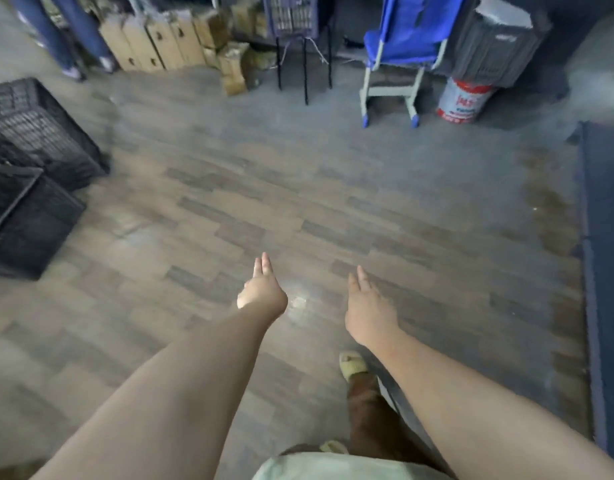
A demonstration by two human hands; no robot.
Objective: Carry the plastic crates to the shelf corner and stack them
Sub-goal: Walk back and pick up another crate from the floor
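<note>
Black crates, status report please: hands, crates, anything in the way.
Left hand and right hand open, empty. Black crates on floor, far left, untouched. Bare floor between; blue chair far off.

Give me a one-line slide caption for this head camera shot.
Both hands, left and right, reach out empty over the wood floor, black plastic crates at far left.
</note>
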